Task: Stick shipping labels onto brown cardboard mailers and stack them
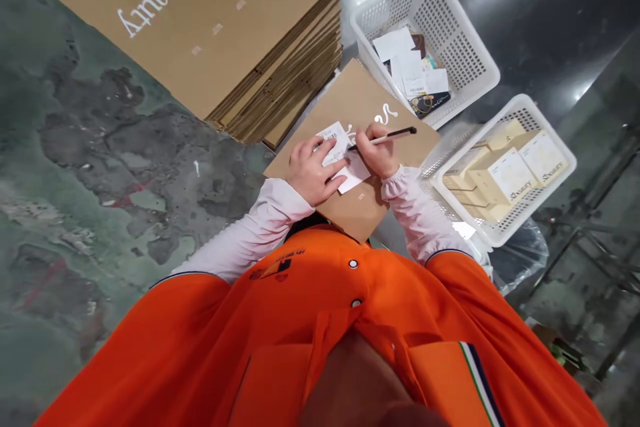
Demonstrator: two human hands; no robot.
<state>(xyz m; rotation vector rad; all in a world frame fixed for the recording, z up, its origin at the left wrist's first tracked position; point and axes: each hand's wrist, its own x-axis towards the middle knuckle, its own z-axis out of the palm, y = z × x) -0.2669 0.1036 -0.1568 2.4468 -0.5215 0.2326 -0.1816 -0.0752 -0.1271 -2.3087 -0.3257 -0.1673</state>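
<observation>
A flat brown cardboard box lies in front of me with a white paper slip bearing a barcode on top of it. My left hand lies flat on the slip, fingers stretched out and pressing it down. My right hand is closed around a dark pen, its tip touching the slip. Both arms wear pale pink sleeves under an orange shirt.
A tall stack of flattened brown cartons printed "beauty" sits at the upper left. A white plastic basket with paper slips and small items stands at the upper right. A second white basket holds several cream product boxes. Clear plastic wrap lies beneath it.
</observation>
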